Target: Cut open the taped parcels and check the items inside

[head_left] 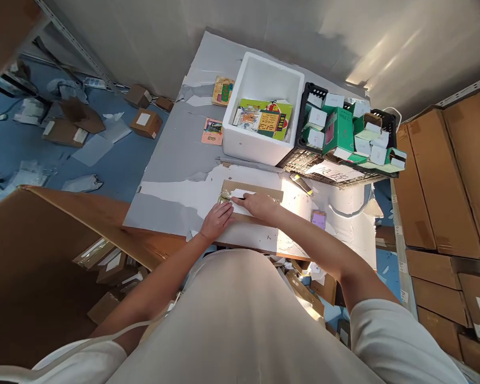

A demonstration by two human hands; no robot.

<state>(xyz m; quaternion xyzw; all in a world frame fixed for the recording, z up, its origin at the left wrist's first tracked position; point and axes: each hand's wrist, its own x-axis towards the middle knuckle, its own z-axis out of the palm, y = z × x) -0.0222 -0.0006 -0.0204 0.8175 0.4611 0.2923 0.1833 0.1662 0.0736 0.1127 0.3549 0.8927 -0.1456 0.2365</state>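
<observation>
A flat brown cardboard piece (260, 188) with a white label (242, 193) and shiny clear tape lies near the front edge of the table. My left hand (218, 220) rests with fingers stretched out on its left end, beside the crumpled tape (224, 196). Over the label, my right hand (258, 205) is closed, its fingertips close to the tape. Something small and dark shows at those fingertips, too small to name. A yellow and black cutter-like tool (301, 184) lies to the right of the cardboard, and a small purple box (318, 219) is nearer the front.
A white foam box (246, 140) holding books stands at the back of the table (164, 160). Right of it is a black crate (292, 160) of green and white boxes. An open carton (60, 213) stands front left; stacked cartons (436, 181) line the right.
</observation>
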